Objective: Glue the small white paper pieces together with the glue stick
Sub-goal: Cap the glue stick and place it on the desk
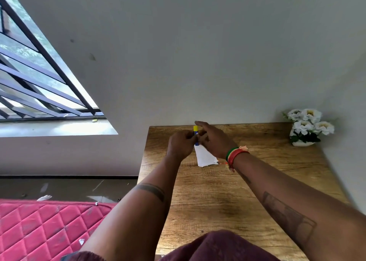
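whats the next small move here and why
Probably twist the yellow cap off the blue glue stick. Both the left hand and right hand hold it above the small white paper pieces on the wooden table, and the cap looks on.
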`<action>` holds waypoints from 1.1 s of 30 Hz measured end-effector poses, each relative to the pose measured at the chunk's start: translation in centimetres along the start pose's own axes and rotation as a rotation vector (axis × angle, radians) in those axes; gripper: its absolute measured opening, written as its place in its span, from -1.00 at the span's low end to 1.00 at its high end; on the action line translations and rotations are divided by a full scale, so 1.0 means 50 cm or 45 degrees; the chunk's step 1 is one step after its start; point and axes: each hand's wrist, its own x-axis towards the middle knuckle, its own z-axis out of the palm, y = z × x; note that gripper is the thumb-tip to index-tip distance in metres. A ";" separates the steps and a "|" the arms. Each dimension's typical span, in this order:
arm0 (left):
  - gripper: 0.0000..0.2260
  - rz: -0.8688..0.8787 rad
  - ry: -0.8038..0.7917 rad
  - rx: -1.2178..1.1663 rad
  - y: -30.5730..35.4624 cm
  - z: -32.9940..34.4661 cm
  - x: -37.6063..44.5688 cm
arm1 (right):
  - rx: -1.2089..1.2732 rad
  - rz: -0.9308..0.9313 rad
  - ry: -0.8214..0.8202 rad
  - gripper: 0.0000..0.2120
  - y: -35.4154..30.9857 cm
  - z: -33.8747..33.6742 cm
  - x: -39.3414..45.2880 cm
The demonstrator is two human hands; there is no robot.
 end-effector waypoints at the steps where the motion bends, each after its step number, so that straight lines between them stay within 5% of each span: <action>1: -0.72 -0.022 -0.001 -0.047 0.005 -0.001 0.002 | -0.059 -0.024 -0.022 -0.29 0.003 0.003 -0.006; 4: -0.73 -0.053 -0.032 -0.190 0.017 0.001 0.002 | -0.193 -0.053 -0.007 -0.15 0.012 0.011 -0.016; 21: -0.77 -0.056 -0.139 -0.213 0.038 0.003 -0.024 | -0.467 -0.131 0.064 -0.27 0.033 -0.009 -0.027; 28: -0.76 -0.062 -0.136 -0.242 0.036 0.010 -0.023 | -0.074 0.012 0.014 -0.13 0.047 0.007 -0.032; 33: -0.78 -0.125 -0.108 -0.350 0.040 0.037 -0.021 | 0.249 0.141 0.178 -0.61 0.072 0.029 -0.041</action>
